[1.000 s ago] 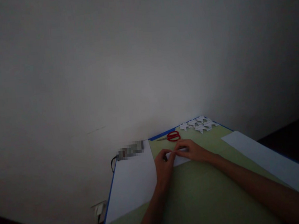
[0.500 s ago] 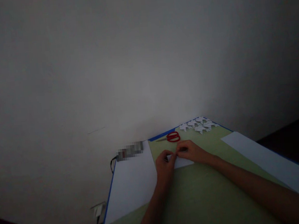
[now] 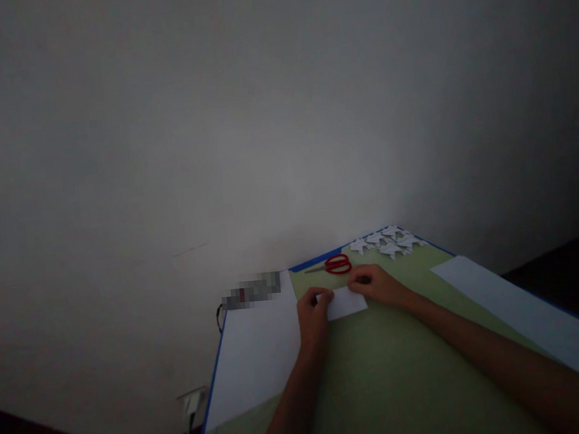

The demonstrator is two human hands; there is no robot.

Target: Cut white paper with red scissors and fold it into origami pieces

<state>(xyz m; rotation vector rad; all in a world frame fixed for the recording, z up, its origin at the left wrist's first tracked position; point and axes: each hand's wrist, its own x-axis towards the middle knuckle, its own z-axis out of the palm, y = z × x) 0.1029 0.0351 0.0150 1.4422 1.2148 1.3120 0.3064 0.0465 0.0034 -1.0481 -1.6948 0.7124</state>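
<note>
We find bare green table (image 3: 406, 368) before our hands; red scissors (image 3: 337, 264) and folded paper shapes (image 3: 386, 243) crowd the far edge.

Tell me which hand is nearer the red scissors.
Right. The right hand lies just short of the red scissors, at the far edge of the small paper; the left hand sits farther back at its left end.

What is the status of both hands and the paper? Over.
Left hand on left edge of small white paper, right hand at its far right corner; grip unclear, dim. Paper flat on green mat. Red scissors close beyond, untouched.
</note>
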